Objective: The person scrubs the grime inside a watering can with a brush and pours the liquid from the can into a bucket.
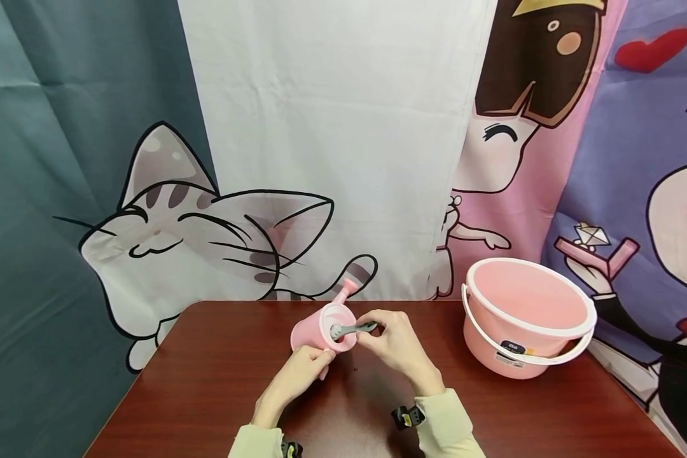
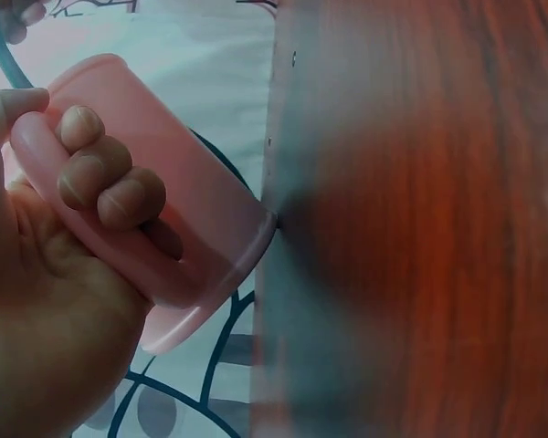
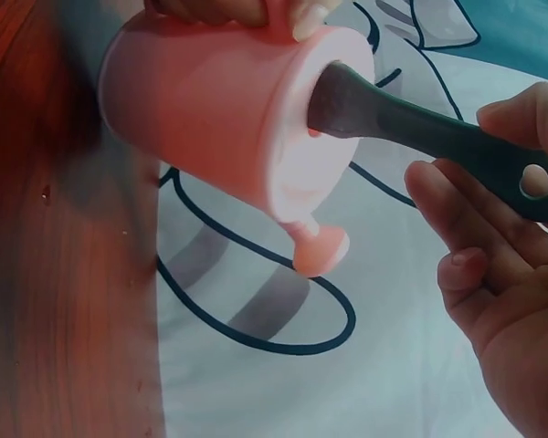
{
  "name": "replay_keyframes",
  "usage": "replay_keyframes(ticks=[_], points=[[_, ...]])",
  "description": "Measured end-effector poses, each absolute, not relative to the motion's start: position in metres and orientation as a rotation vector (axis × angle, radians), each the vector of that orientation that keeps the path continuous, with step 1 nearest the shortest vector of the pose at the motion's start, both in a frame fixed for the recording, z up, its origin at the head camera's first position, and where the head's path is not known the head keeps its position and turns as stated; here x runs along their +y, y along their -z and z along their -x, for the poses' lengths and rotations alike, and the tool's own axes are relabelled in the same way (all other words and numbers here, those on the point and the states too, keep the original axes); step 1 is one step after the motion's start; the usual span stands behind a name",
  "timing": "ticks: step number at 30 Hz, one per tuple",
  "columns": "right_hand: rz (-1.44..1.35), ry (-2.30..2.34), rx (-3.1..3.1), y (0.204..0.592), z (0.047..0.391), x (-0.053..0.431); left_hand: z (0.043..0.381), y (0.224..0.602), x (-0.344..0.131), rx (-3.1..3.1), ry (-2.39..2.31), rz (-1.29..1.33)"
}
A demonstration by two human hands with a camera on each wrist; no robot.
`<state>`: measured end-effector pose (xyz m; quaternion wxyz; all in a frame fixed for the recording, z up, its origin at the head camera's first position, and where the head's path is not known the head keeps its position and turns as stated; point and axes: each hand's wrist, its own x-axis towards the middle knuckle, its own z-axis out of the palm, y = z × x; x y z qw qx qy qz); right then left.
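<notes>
A pink toy-like watering can is held tilted over the table, its open mouth turned toward the right hand and its spout pointing to the back. My left hand grips the can's handle, fingers curled through the loop in the left wrist view. With thumb and fingers, my right hand pinches the dark grey-green handle of a brush, near the end with the hole. The brush's pale bristled head is inside the can's mouth; in the right wrist view the can's rim hides it.
A large pink bucket with a white rim and a lowered white handle stands at the right of the dark wooden table. Behind the table's back edge hangs a cartoon-printed curtain. Small specks lie on the tabletop below the hands.
</notes>
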<state>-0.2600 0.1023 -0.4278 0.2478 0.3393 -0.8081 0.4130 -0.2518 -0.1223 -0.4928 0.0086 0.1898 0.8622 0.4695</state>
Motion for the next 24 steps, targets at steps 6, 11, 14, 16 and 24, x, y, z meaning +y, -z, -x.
replay_keyframes(ticks=[6, 11, 14, 16, 24], points=[[-0.924, -1.14, -2.221, 0.4262, 0.2592, 0.1034, 0.2507, 0.4909, -0.124, 2.69, -1.445, -0.55], [-0.915, -1.135, -2.225, 0.422, 0.2585, 0.1066, 0.2525, 0.4898, -0.1245, 2.68, -1.451, -0.54], [-0.903, -1.141, -2.226, 0.42, 0.2579, 0.1083, 0.2533, 0.4899, -0.1254, 2.696, -1.446, -0.537], [-0.898, -1.146, -2.228, 0.4194, 0.2574, 0.1089, 0.2534, 0.4904, -0.1259, 2.7, -1.437, -0.533], [-0.898, -1.154, -2.23, 0.4179, 0.256, 0.1109, 0.252, 0.4904, -0.1271, 2.675, -1.461, -0.55]])
